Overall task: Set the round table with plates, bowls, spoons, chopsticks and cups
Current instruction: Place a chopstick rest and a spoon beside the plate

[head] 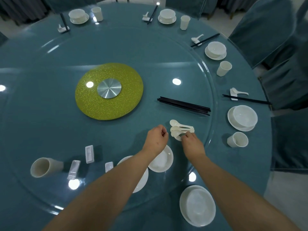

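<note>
A small pile of white spoons [182, 127] lies on the glass turntable [50, 64], right of centre. My right hand [192, 143] pinches the lowest spoon of the pile at its bowl end. My left hand [156, 137] hovers just left of the pile with its fingers curled; nothing shows in it. A bundle of black chopsticks [183, 105] lies beyond the spoons. A small white plate [164, 161] sits under my left wrist, and a larger plate [142, 179] is partly hidden by my left forearm. A bowl on a plate [197, 205] stands at the near table edge.
A cup [45, 167] lies on its side at the left, with three white chopstick rests [89, 154] near it. Several set places ring the far and right edge, the nearest with a bowl [242, 117] and cup [238, 139]. A yellow disc [93, 104] marks the centre. Covered chairs [260, 25] stand around.
</note>
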The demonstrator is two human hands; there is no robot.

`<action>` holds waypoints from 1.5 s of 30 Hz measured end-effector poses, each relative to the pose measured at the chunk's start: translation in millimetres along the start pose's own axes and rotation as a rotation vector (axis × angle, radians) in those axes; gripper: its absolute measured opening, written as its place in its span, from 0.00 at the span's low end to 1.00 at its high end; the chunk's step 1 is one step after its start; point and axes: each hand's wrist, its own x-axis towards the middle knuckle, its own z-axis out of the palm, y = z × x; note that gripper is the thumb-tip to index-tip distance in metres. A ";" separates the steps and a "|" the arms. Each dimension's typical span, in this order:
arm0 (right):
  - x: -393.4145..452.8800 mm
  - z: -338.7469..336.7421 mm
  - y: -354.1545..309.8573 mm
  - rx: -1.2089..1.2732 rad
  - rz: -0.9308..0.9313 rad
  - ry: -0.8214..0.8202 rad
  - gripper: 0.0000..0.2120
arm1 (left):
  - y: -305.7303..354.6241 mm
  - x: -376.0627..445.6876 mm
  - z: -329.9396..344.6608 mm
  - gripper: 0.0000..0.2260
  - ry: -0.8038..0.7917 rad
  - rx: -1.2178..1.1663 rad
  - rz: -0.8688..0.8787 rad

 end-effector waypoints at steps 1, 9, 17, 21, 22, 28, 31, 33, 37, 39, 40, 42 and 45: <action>-2.3 0.6 0.8 -0.002 -0.001 0.001 0.14 | 0.9 -1.4 -0.7 0.03 0.000 0.000 0.002; -46.0 -7.0 9.7 0.076 0.072 -0.044 0.07 | 17.3 -35.4 -5.6 0.04 -0.003 0.018 0.039; -112.8 -4.4 68.4 0.156 0.212 -0.065 0.08 | 38.8 -82.2 22.5 0.05 -0.110 0.077 0.070; -143.3 6.2 107.8 0.169 0.252 -0.073 0.04 | 40.6 -104.6 46.1 0.05 -0.137 0.104 0.072; -148.4 6.8 114.4 0.159 0.241 -0.061 0.06 | 40.7 -109.6 51.5 0.05 -0.143 0.113 0.069; -168.5 11.3 138.8 0.173 0.392 -0.095 0.10 | 41.5 -124.3 74.3 0.05 -0.168 0.194 0.076; -164.5 16.2 139.2 0.148 0.384 -0.106 0.10 | 42.4 -125.4 79.2 0.05 -0.178 0.208 0.060; -162.0 16.4 135.8 0.137 0.372 -0.113 0.10 | 43.5 -123.7 80.6 0.05 -0.173 0.210 0.049; -156.6 21.7 135.0 0.118 0.381 -0.118 0.11 | 47.1 -120.6 84.6 0.05 -0.177 0.208 0.040; -154.4 23.0 135.3 0.103 0.376 -0.121 0.11 | 47.5 -118.8 86.9 0.05 -0.182 0.192 0.037; -154.5 23.3 135.7 0.102 0.374 -0.125 0.11 | 47.8 -118.6 87.5 0.04 -0.185 0.186 0.035; -154.0 25.6 137.8 0.094 0.368 -0.131 0.11 | 48.1 -117.2 88.7 0.04 -0.186 0.181 0.035; -154.4 25.9 141.6 0.100 0.349 -0.149 0.11 | 49.1 -115.5 90.3 0.04 -0.183 0.187 0.039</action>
